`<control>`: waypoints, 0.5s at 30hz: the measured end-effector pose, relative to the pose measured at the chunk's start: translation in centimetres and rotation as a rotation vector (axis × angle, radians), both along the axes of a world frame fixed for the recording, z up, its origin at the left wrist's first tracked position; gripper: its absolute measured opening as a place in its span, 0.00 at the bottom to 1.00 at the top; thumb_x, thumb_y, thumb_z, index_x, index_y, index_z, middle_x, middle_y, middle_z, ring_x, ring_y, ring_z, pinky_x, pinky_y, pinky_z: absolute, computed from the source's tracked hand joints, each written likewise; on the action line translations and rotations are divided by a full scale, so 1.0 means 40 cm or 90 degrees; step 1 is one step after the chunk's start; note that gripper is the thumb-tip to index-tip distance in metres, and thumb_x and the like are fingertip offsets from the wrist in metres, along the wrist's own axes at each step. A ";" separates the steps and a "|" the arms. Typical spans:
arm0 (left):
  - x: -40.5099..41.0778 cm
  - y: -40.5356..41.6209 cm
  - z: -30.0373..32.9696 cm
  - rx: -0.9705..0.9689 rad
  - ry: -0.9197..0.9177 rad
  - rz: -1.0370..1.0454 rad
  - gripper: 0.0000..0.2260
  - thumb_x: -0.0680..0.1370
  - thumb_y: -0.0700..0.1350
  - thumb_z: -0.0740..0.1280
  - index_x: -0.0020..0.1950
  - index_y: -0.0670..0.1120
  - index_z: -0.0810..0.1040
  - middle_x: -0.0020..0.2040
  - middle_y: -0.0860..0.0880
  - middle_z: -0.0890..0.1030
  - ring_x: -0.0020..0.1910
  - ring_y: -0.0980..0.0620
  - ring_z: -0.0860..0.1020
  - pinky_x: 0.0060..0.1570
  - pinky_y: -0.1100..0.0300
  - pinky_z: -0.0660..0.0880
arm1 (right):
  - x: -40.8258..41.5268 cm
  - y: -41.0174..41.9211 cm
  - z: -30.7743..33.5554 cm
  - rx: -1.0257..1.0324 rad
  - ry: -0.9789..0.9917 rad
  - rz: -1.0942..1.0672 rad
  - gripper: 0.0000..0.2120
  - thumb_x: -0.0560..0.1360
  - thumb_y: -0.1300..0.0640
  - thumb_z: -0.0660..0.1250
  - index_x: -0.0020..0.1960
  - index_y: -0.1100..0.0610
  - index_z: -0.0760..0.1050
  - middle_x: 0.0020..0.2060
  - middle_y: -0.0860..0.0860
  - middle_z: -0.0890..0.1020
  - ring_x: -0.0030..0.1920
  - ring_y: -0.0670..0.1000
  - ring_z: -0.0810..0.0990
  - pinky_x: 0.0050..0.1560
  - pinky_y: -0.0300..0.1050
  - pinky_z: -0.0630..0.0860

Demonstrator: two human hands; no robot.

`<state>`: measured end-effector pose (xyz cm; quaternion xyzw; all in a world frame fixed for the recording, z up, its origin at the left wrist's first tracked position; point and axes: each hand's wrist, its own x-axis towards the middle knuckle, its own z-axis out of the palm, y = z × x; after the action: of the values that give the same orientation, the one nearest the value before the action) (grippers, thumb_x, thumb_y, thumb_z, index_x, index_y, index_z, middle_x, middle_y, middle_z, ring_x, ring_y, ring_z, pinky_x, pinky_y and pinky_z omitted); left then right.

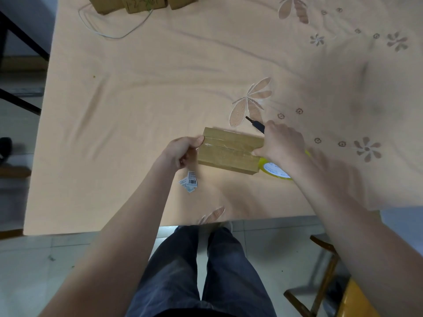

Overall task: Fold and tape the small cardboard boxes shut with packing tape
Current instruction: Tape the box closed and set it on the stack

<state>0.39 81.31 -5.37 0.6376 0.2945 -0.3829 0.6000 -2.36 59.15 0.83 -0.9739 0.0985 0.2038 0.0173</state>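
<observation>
Crosswise between both hands, the cardboard box [230, 150] runs nine to three o'clock, left hand [182, 152] gripping its nine-o'clock end, right hand [282, 143] pinching its three-o'clock end while holding a dark tool [255, 124].

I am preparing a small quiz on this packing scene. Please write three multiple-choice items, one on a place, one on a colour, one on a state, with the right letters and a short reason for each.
1. Where does the tape roll lie?
A. at the right end of the box
B. on top of the box
C. on the floor

2. What colour is the cloth on the table?
A. green
B. peach
C. black

3. How are the top flaps of the box?
A. standing up
C. torn off
B. folded down, tape over the seam

Answers: 1 A, the roll lies on the cloth under the right hand. 2 B, peach with flower prints. 3 B, the flaps lie flat and shiny tape shows near the left hand.
</observation>
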 end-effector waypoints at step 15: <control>-0.039 -0.024 0.004 0.271 -0.405 0.021 0.08 0.73 0.45 0.71 0.36 0.48 0.76 0.33 0.56 0.75 0.31 0.62 0.71 0.31 0.70 0.66 | -0.023 -0.007 0.003 0.050 -0.045 -0.018 0.25 0.67 0.48 0.75 0.54 0.61 0.67 0.47 0.57 0.78 0.48 0.60 0.76 0.40 0.47 0.64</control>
<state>-1.18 80.34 -5.22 0.8302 0.1768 -0.0865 0.5215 -3.29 58.88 0.96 -0.9776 0.1036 0.1727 0.0618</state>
